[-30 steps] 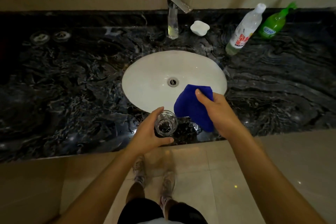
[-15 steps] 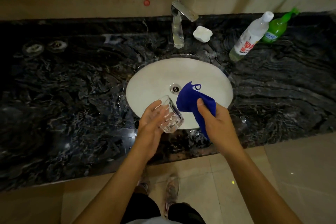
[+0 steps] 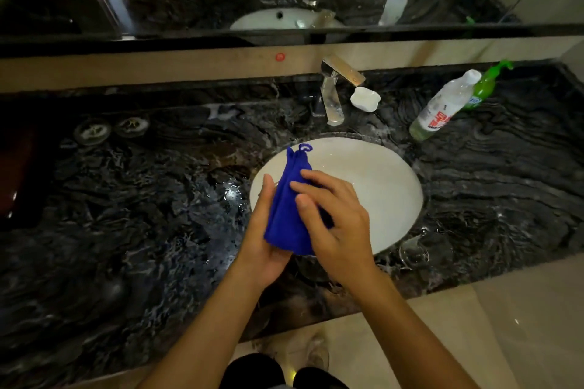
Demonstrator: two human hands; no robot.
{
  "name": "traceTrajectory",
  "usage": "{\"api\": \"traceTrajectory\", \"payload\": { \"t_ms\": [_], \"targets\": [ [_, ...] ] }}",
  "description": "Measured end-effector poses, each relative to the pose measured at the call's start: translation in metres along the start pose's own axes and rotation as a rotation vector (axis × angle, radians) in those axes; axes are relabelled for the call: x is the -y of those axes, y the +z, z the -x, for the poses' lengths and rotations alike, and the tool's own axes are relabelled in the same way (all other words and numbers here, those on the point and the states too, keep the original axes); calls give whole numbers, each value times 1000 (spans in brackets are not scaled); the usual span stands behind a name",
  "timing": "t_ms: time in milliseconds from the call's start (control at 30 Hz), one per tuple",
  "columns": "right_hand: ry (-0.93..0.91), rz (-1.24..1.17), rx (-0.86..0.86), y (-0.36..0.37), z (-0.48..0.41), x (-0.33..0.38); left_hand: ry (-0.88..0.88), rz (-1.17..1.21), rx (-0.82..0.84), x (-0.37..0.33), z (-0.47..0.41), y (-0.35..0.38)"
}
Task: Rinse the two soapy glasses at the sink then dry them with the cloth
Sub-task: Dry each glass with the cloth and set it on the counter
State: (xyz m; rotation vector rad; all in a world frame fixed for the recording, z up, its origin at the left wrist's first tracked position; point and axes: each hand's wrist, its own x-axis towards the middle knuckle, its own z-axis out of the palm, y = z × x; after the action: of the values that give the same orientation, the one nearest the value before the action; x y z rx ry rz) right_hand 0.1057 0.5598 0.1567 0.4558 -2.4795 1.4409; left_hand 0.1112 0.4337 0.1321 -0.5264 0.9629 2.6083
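Observation:
Above the front left rim of the white sink (image 3: 379, 174), both my hands hold a blue cloth (image 3: 286, 215). My left hand (image 3: 264, 237) cups the bundle from the left and below. The fingers of my right hand (image 3: 338, 224) press the cloth from the right. The glass I hold is wrapped in the cloth and hidden. A second clear glass (image 3: 414, 249) stands on the dark marble counter (image 3: 142, 215) just off the sink's front right rim.
A chrome faucet (image 3: 331, 95) and a white soap dish (image 3: 365, 99) sit behind the sink. A white bottle (image 3: 442, 107) and a green spray bottle (image 3: 483, 85) lean at the back right. Two round items (image 3: 91, 131) lie at the far left. A mirror runs along the back wall.
The glass in my left hand was bare and tilted; now the blue cloth covers it and my right hand has closed over it. The view has also tilted up, showing the mirror.

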Motion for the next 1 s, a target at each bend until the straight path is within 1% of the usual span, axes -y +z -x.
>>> {"api": "traceTrajectory", "payload": {
  "t_ms": [67,100,167,233,333,400,433,467,500,533,567,600,700,733,767,800,833,867,933,1000],
  "targets": [
    [-44,93,-17,8,-4,8,-4,13,14,-4,2,2],
    [-31,102,20,11,-5,12,13,-13,22,-5,3,3],
    [40,34,136,15,-5,18,83,-94,2,-8,4,5],
    [124,-106,188,16,-7,24,153,-151,-42,-7,6,8],
    [297,-322,163,14,-14,31,254,-207,-117,-3,10,16],
    [488,-493,124,11,-23,31,297,-270,-190,0,12,24],
    [588,-555,104,10,-27,28,317,-302,-201,2,13,29],
    [651,-574,95,9,-29,23,332,-325,-214,3,14,33],
    [652,-560,99,7,-29,23,334,-324,-229,4,13,37],
    [596,-519,100,5,-28,23,334,-300,-252,3,12,41],
    [481,-455,92,5,-24,23,328,-269,-275,2,10,44],
    [339,-373,98,6,-19,21,305,-235,-279,1,8,46],
    [-88,-12,179,0,-8,7,224,-103,-197,3,0,52],
    [-167,46,205,-4,-9,3,193,-49,-178,5,-1,55],
    [-198,51,219,-9,-11,0,175,-19,-153,7,-3,56],
    [-186,18,234,-14,-15,-4,179,-17,-149,11,-5,59],
    [-129,-45,245,-20,-19,-6,193,-39,-177,16,-6,64],
    [-36,-140,242,-25,-24,-7,220,-74,-222,18,-8,69],
    [234,-368,219,-36,-34,-4,301,-181,-311,21,-10,80],
    [506,-567,203,-46,-48,-6,391,-304,-356,23,-12,93]
  ]
}}
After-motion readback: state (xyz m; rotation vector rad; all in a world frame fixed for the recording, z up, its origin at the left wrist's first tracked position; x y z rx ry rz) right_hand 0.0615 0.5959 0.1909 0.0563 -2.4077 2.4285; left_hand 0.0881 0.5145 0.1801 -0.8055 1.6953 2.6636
